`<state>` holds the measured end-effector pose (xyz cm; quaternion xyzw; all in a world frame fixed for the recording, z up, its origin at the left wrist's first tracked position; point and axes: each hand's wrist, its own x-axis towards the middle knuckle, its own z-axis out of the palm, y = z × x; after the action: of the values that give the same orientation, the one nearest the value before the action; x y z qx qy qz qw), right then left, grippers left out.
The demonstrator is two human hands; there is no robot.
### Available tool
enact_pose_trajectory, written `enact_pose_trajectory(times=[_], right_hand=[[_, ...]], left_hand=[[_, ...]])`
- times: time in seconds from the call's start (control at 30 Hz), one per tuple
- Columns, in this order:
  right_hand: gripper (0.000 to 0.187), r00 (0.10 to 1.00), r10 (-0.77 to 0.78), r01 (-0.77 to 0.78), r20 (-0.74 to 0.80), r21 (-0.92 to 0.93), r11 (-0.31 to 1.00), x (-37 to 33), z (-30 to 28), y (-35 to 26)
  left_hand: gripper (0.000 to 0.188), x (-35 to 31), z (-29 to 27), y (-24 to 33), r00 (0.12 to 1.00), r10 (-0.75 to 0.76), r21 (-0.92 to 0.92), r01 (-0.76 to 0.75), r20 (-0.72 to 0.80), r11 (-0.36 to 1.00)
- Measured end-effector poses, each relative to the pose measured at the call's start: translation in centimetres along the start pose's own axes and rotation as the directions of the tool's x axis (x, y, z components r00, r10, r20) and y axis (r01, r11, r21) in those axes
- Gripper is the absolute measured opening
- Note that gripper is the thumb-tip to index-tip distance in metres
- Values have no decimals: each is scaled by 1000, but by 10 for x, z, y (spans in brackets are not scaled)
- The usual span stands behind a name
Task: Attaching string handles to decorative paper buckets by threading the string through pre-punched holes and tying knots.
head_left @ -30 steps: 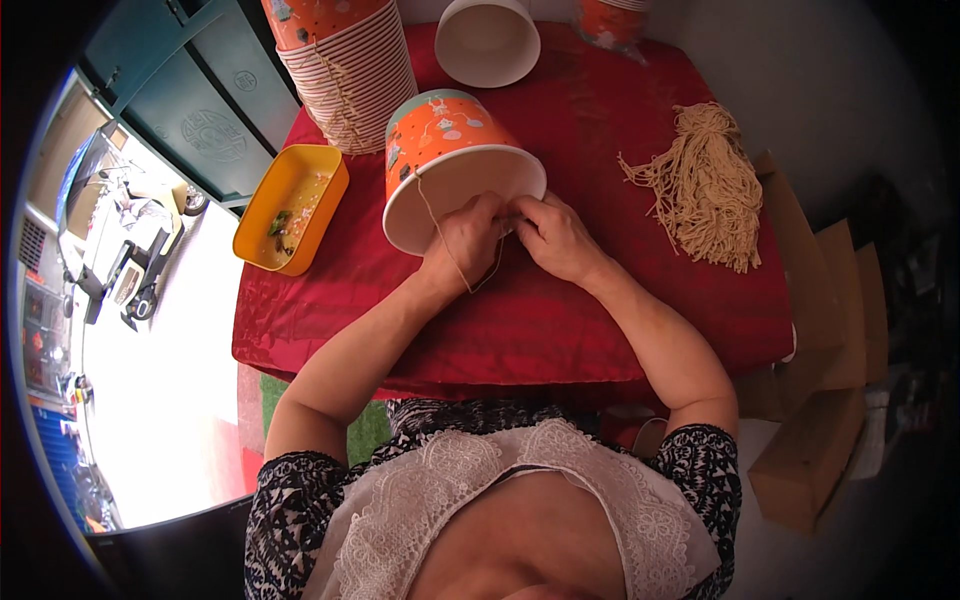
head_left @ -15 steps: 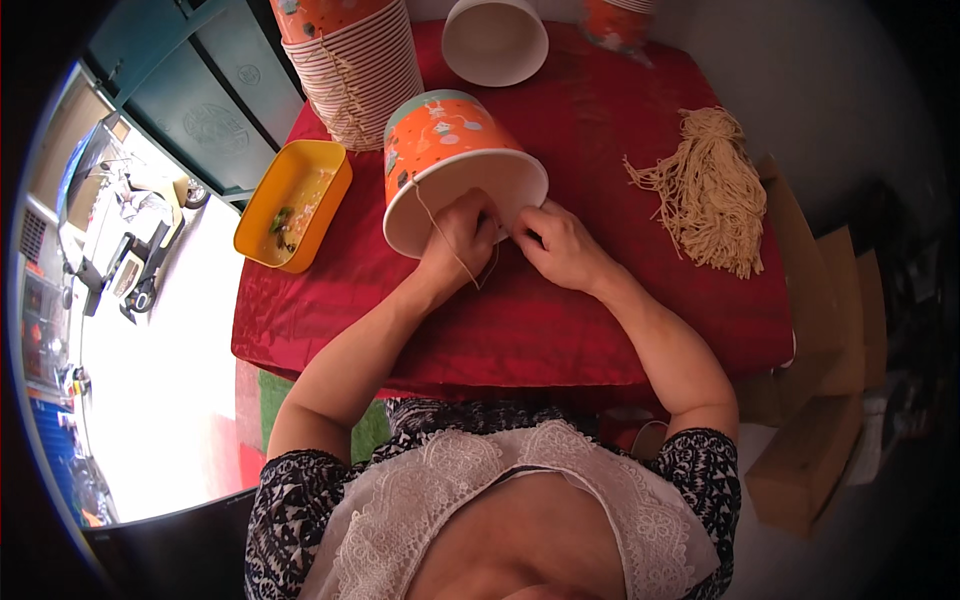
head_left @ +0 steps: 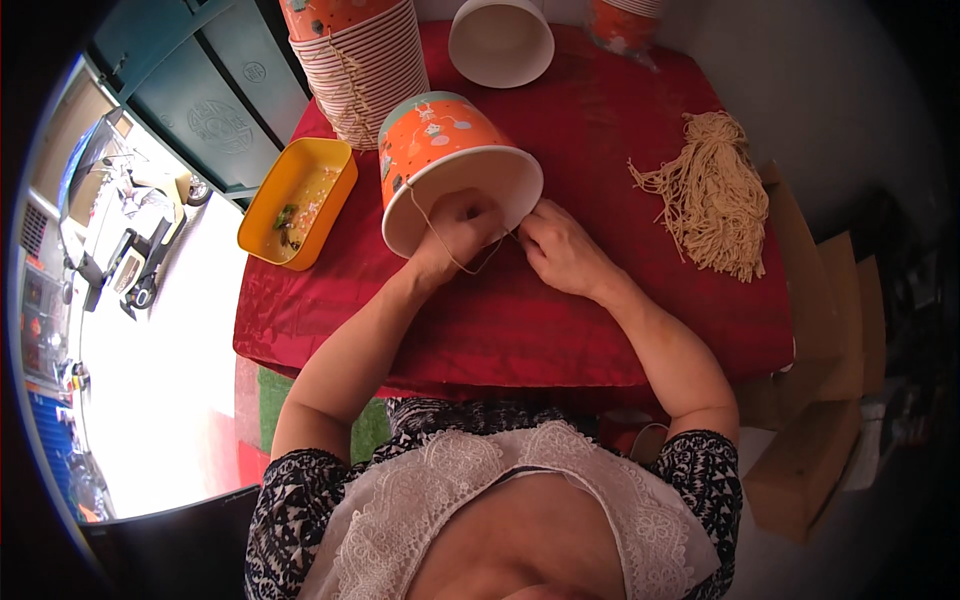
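An orange paper bucket (head_left: 440, 130) with a green base lies tilted on the table, its white mouth toward me. My left hand (head_left: 465, 230) reaches inside the mouth, fingers curled at the right side of the rim. A thin beige string (head_left: 428, 220) leaves the rim's left side, loops down past my left wrist and rises to the fingers of both hands. Just outside the rim's right edge, my right hand (head_left: 560, 245) is closed in a pinch where the string meets the rim. The fingertips of both hands are partly hidden.
A tall stack of paper buckets (head_left: 365, 75) with strings stands at the back left, beside a yellow tray (head_left: 335, 215) holding small bits. Another white-mouthed bucket (head_left: 500, 50) lies at the back. Cut beige strings (head_left: 715, 200) are heaped on the right of the red-covered table (head_left: 600, 340). Cardboard boxes (head_left: 815, 450) stand beyond.
The bucket has shifted slightly left. My left hand has turned a little deeper inside, and the string loop has drawn up closer to the hands.
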<state>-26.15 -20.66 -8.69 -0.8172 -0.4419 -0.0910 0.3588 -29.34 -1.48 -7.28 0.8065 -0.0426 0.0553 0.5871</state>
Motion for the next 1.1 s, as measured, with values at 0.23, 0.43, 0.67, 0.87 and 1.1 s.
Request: enact_pose_trajectory(times=[0.23, 0.43, 0.67, 0.87, 1.1], right_hand=[[15, 998, 47, -48, 41, 22, 999, 2, -4, -4], [15, 998, 52, -53, 35, 19, 998, 3, -3, -3], [11, 999, 28, -29, 26, 13, 999, 1, -1, 1], [7, 997, -22, 15, -69, -97, 995, 0, -4, 0], [8, 985, -93, 120, -148, 192, 974, 0, -7, -33]], left_hand=[[13, -1, 2, 13, 984, -83, -268, 123, 158, 956], [12, -1, 6, 11, 989, -72, -197, 96, 129, 976], [11, 2, 7, 5, 997, -65, -48, 66, 30, 997], [13, 3, 10, 6, 994, -113, -70, 113, 2, 991], [20, 7, 9, 4, 998, -29, 67, 33, -55, 997]])
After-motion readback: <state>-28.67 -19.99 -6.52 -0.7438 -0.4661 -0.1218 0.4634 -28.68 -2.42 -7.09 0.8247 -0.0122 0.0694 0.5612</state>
